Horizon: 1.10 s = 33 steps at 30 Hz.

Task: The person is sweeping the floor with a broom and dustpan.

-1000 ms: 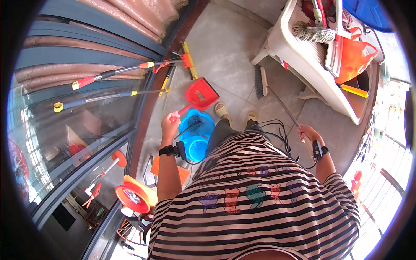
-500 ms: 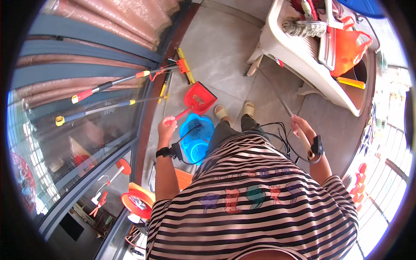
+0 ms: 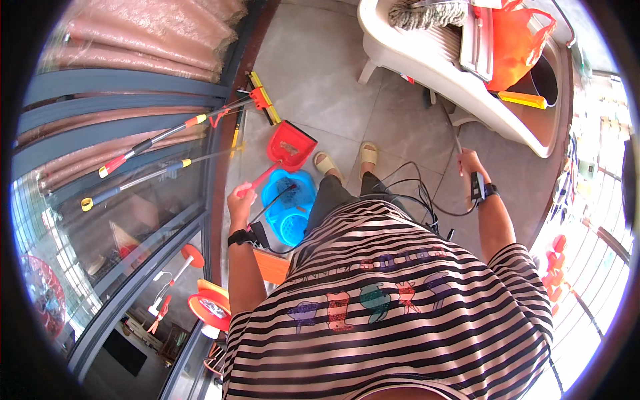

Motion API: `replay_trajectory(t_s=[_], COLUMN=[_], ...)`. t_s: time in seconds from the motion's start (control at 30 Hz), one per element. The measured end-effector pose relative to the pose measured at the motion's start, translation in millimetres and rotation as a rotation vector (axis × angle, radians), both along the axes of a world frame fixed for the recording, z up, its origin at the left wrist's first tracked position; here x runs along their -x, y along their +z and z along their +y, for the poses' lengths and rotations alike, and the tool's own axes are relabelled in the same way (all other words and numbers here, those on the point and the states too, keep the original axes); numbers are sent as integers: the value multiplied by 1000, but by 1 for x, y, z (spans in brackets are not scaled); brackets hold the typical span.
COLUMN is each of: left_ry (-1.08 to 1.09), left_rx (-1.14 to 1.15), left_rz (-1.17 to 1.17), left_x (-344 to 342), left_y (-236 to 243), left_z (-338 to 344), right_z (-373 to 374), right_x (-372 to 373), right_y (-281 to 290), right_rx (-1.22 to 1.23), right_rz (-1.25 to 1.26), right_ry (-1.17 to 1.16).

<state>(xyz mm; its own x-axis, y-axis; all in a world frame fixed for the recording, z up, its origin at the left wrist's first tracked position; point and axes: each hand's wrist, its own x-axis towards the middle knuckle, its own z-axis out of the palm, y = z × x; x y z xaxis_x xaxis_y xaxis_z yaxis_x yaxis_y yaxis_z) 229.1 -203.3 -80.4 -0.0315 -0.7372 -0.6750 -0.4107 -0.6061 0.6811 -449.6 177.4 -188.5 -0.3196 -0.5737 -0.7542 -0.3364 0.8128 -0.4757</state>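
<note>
My left hand [image 3: 240, 201] is closed around the handle of a red dustpan [image 3: 285, 138]. Its pan is above the floor's far left part, near a blue mop bucket [image 3: 300, 200] holding dark water or dirt. On the right, my right hand [image 3: 471, 163] grips a broom by its thin stick [image 3: 455, 130]. The broom points away from me, and its head is mostly hidden beneath the edge of a white plastic piece with legs [image 3: 400, 50].
A mop head [image 3: 427, 16] and a red plastic bag [image 3: 513, 50] lie on the white piece. Squeegees with long poles [image 3: 163, 133] lean at the glass door frame on the left. Black cables [image 3: 427, 200] hang by my right leg. An orange-red round stand [image 3: 212, 308] is lower left.
The broom has swung to the right, its head passing from the open floor to beneath the white piece. My left hand still holds the dustpan; the whole view has shifted slightly.
</note>
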Motion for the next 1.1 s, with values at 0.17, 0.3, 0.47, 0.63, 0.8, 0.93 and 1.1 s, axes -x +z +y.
replay_trajectory(t_s=[0.17, 0.3, 0.47, 0.63, 0.8, 0.93, 1.1], left_ry=[28, 68, 73, 2, -77, -145, -182], left_rx=[-24, 20, -24, -67, -130, -139, -129], left_rz=[-85, -61, -73, -94, -145, -199, -215], left_x=[-8, -2, 1, 33, 24, 26, 30], left_y=[7, 0, -4, 16, 27, 29, 28], left_z=[14, 2, -12, -25, -4, 2, 1], right_z=[11, 99, 154, 202, 100, 13, -28], right_x=[-105, -182, -252, -286, -229, -128, -75], right_y=[82, 144, 147, 43, -15, -75, -89], right_rx=[-74, -24, -378, -384, -133, -102, -106], right_rz=[329, 373, 289, 204, 310, 530, 422], right_ry=[-216, -74, 25, -71, -267, -190, -422])
